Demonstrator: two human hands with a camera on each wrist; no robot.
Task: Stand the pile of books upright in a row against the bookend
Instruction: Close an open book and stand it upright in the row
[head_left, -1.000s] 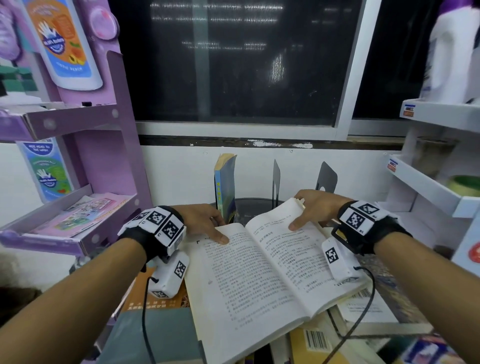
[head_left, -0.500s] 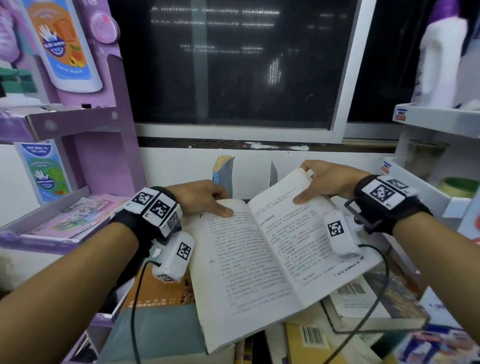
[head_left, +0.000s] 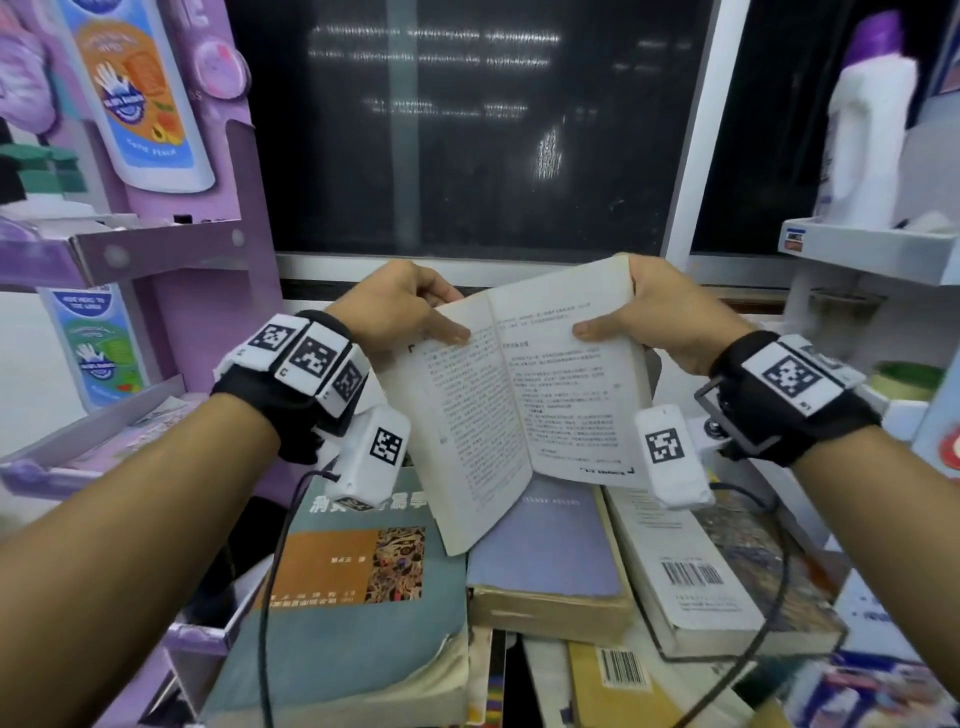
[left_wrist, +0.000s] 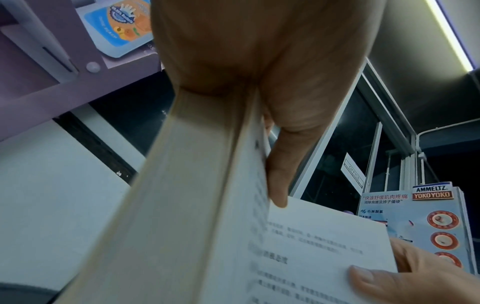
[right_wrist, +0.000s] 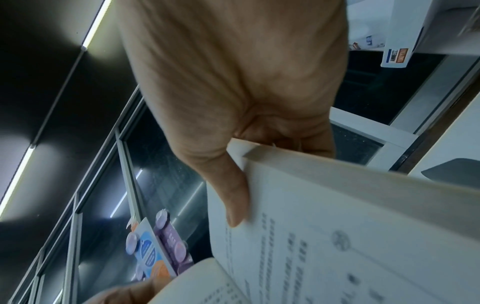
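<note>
open book (head_left: 519, 395) lifted clear above the book pile (head_left: 545, 561), pages toward me | my left hand (head_left: 395, 306) grips its left half, thumb on the page | my right hand (head_left: 660, 317) grips the right half likewise

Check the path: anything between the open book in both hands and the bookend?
Can't settle it: the bookend isn't in view in any view now. The open book, held up by the left hand and right hand, hides the area behind it. It is still open and needs closing first.
</note>
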